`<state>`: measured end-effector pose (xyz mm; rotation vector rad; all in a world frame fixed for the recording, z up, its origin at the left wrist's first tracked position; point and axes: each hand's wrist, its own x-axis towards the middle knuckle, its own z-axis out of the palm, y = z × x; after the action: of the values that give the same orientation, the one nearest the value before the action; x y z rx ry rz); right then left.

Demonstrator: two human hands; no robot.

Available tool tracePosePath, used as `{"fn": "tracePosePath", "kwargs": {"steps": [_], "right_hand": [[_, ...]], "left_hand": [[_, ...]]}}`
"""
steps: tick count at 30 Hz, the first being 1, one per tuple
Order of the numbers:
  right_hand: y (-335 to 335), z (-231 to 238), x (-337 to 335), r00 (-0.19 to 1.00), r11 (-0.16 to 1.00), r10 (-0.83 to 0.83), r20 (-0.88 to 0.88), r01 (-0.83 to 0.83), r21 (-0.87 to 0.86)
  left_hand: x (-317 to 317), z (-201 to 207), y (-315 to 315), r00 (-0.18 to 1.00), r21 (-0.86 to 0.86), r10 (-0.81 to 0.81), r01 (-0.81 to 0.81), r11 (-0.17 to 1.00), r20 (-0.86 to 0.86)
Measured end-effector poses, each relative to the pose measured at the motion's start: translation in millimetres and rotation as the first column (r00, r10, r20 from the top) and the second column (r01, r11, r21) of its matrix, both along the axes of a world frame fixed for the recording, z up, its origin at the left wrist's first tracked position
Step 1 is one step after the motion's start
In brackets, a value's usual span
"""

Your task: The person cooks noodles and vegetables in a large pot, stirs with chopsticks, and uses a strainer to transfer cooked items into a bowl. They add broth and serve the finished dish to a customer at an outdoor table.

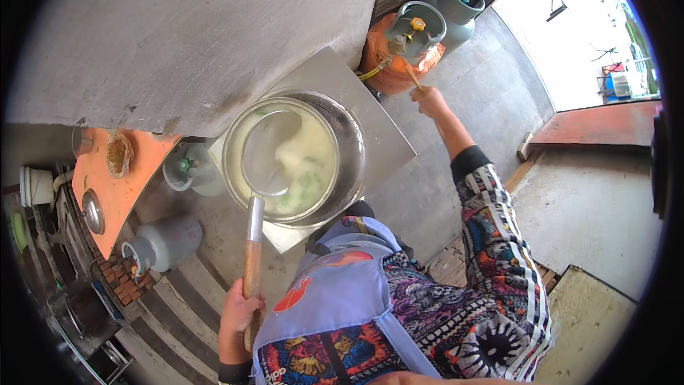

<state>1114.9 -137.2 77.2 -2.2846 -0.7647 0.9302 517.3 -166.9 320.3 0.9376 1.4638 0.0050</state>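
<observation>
My left hand (239,308) is closed around the wooden handle of a large round strainer (253,260). Its metal head is dipped into pale, cloudy liquid with green bits, inside a wide metal pot (335,125). A faint steamy haze blurs the liquid's surface. My right arm reaches out to the far right, away from the pot. In its closed fingers, my right hand (429,102) grips a thin wooden stick (412,75), which points toward a gas cylinder in an orange cover (388,53). Whether it is one stick or a pair I cannot tell.
The pot stands on a square metal stove top (388,150) beside a pale wall (192,36). A grey gas cylinder (167,242) lies at the left, near an orange-topped table (135,157) with a metal lid (92,211). At the right is a bright doorway (563,43).
</observation>
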Motion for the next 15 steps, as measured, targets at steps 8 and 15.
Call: {"fn": "tracePosePath", "kwargs": {"steps": [8,15], "right_hand": [[67.2,-111.4,-13.2,0.943,0.998,0.06,-0.328,-0.059,0.012],[62.9,-114.1,-6.2,0.885,0.978,0.207,-0.417,-0.182,0.099]], "left_hand": [[32.9,40.5,-36.0,0.859,0.334,-0.164,0.355,0.873,-0.486],[39.3,29.1,-63.2,0.84,0.451,0.002,0.29,0.844,-0.543]]}}
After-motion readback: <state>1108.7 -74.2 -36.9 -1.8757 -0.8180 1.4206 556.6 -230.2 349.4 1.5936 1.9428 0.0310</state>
